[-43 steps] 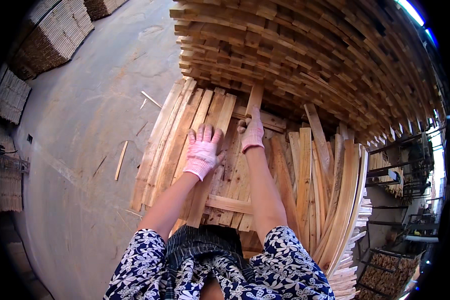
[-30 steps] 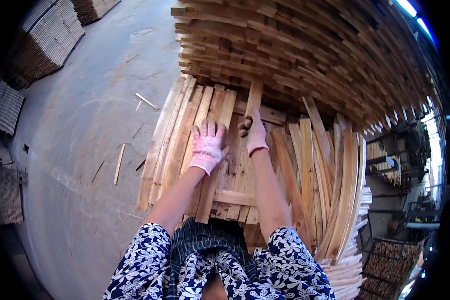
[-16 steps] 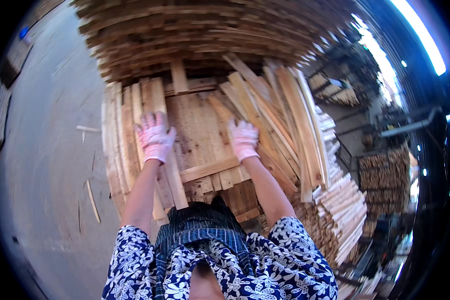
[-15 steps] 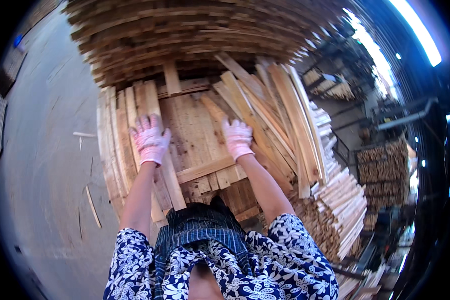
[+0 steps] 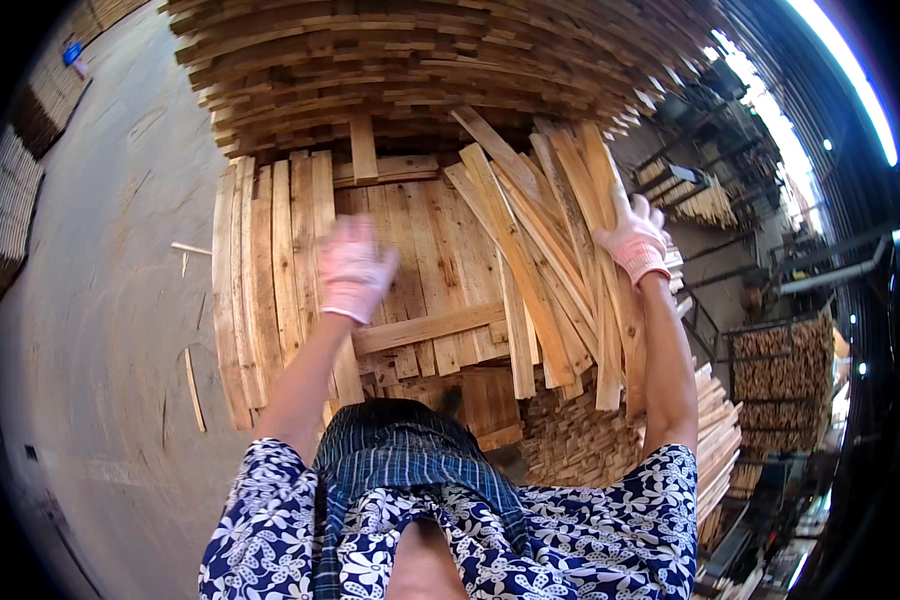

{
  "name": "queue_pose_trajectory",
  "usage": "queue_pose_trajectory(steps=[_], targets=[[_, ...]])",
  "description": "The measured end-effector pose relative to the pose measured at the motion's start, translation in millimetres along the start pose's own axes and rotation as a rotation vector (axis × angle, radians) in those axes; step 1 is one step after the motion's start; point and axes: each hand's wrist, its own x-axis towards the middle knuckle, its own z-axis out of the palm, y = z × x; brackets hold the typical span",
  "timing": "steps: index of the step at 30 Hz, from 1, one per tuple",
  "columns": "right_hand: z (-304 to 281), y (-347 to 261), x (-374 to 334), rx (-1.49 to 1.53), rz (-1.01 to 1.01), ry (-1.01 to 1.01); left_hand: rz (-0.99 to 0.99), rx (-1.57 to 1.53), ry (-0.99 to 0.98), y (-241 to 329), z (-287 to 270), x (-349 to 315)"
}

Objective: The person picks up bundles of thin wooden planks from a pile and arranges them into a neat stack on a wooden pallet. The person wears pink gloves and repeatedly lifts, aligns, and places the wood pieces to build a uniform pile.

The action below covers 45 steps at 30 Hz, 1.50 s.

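Observation:
My left hand [image 5: 356,272], in a pink-and-white work glove, is blurred over the inner edge of the left row of wooden boards [image 5: 283,250]. Its fingers point forward, thumb apart, and it holds nothing that shows. My right hand [image 5: 635,240], gloved alike, lies with spread fingers over the outer edge of the loose boards [image 5: 550,260] on the right. These boards lie askew, overlapping one another. Between the two groups, a lower layer of boards [image 5: 435,250] shows, with a crosswise board [image 5: 430,328] over its near end.
A tall stack of boards [image 5: 420,80] rises at the far side. Another pile [image 5: 575,440] stands near right, beside my body. Metal racking and stacked wood [image 5: 782,375] are farther right. Grey floor [image 5: 120,330] with stray slats [image 5: 194,390] lies left. A distant person [image 5: 73,55] is at upper left.
My right hand has moved right, from the inner side of the loose boards to their outer edge. Some of those boards now lie differently. My left hand has shifted slightly right.

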Motion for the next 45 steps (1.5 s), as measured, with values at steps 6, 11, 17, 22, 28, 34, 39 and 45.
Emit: queue_pose_trajectory(steps=[6,11,17,22,28,34,39,45], targets=[[55.6,47.5,39.9,0.472,0.015,-0.219,-0.019,-0.945,-0.607,186.9,0.4,-20.2],[68.3,84.1,36.6,0.549,-0.116,-0.169,-0.724,-1.269,-0.383,263.7,10.8,11.4],[148.2,154.0,55.8,0.935,-0.045,-0.133,-0.739,-1.378,-0.424,270.0,14.2,39.2],[77.6,95.4,52.4,0.523,-0.17,-0.181,-0.488,-0.919,-0.333,235.0,17.6,83.9],[59.9,151.4,53.6,1.123,-0.257,-0.209,-0.71,-1.631,-0.477,197.8,41.5,58.3],[-1.1,73.5,33.9,0.708,-0.383,-0.25,-0.705,-1.349,-0.477,198.6,93.6,43.2],[63.0,56.8,30.6,0.404,-0.23,-0.195,-0.796,-1.02,-0.505,214.3,14.3,33.3],[29.5,73.7,25.3,0.559,-0.273,-0.292,-0.493,-0.786,-0.48,124.1,-10.2,50.6]])
